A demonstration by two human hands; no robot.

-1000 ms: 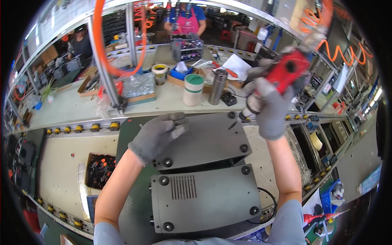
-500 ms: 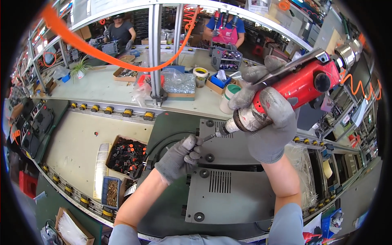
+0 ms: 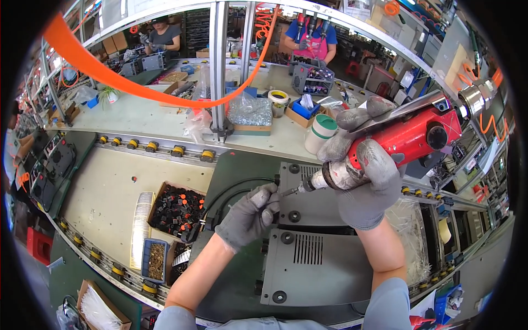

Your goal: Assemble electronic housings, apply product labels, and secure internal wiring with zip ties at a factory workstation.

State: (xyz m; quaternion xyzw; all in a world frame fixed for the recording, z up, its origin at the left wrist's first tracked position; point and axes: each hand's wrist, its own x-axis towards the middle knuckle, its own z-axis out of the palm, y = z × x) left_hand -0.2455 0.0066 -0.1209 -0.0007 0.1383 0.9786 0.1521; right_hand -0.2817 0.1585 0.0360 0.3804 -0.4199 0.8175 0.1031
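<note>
My right hand [image 3: 367, 192], in a grey glove, is wrapped round a red air screwdriver [image 3: 415, 140], its nose pointing left and down. The thin bit [image 3: 290, 191] reaches the gloved fingertips of my left hand [image 3: 247, 217]. Those fingers are pinched at the bit's tip; whatever sits between them is too small or hidden to make out. Below the tool lies a grey metal casing [image 3: 308, 206] with slots and round black feet. A second such casing [image 3: 308, 269] lies nearer to me, also feet up. Dark cables [image 3: 231, 190] run from the far casing's left end.
Left of the casings stand a box of black and orange parts [image 3: 179, 212] and a blue tray of small screws [image 3: 155, 259]. A roller rail [image 3: 151, 147] runs behind. On the far bench are tubs [image 3: 320, 133]; an orange hose [image 3: 148, 96] hangs across. Two people work beyond.
The whole scene sits slightly further right in the picture, as the view has shifted. Both hands keep their hold, with the bit still at my left fingertips.
</note>
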